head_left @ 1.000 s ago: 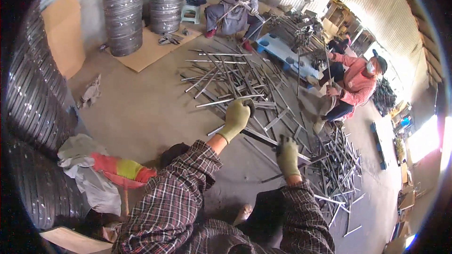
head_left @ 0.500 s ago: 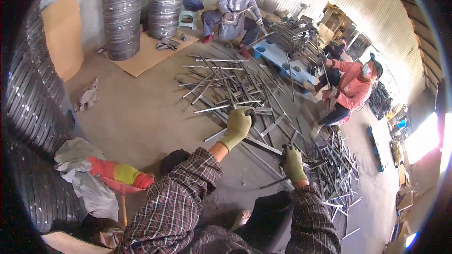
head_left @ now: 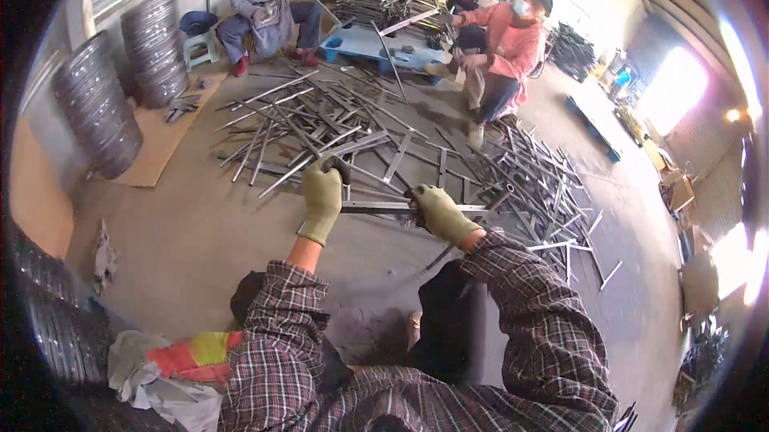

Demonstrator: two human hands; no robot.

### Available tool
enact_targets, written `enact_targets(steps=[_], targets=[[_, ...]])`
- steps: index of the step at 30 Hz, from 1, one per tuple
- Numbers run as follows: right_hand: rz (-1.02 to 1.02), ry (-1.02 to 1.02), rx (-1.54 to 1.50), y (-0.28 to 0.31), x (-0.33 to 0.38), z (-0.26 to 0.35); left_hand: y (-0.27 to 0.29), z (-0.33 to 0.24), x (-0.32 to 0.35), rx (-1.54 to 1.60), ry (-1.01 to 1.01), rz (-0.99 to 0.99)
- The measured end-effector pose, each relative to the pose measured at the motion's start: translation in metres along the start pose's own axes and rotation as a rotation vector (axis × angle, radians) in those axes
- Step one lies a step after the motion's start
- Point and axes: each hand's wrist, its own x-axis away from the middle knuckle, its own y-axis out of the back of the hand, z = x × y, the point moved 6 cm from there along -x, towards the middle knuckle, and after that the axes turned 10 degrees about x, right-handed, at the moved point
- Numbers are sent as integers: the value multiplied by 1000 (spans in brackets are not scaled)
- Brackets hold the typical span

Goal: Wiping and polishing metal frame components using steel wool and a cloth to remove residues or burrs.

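The right hand (head_left: 439, 214) was closed around a dark metal bar (head_left: 376, 208) before the knees; the left hand (head_left: 323, 198) curled at its left end — grip unclear. Beyond, tangled metal frames (head_left: 356, 145) blocked the floor (head_left: 184, 216) toward a blue pallet (head_left: 352, 41).

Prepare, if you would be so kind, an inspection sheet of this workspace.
Surface: floor, brownish grey.
Handled things: metal bar, roughly level across the view.
Clutter: jumbled metal pieces ahead; crumpled rag at left.
Grips: gloved right grip closed on the bar; gloved left grip beside it, hold unclear.
Cables: nothing seen.
Surroundings: person in grey and person in pink, both seated beyond; blue pallet; dark ring stack.
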Motion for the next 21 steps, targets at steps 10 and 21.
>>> enact_targets(steps=[10,21], targets=[[60,-37,158,-44,65,-104,-8,-26,14,12,-61,-18],[251,-44,450,-24,95,-118,-12,-29,6,-131,-179,10]])
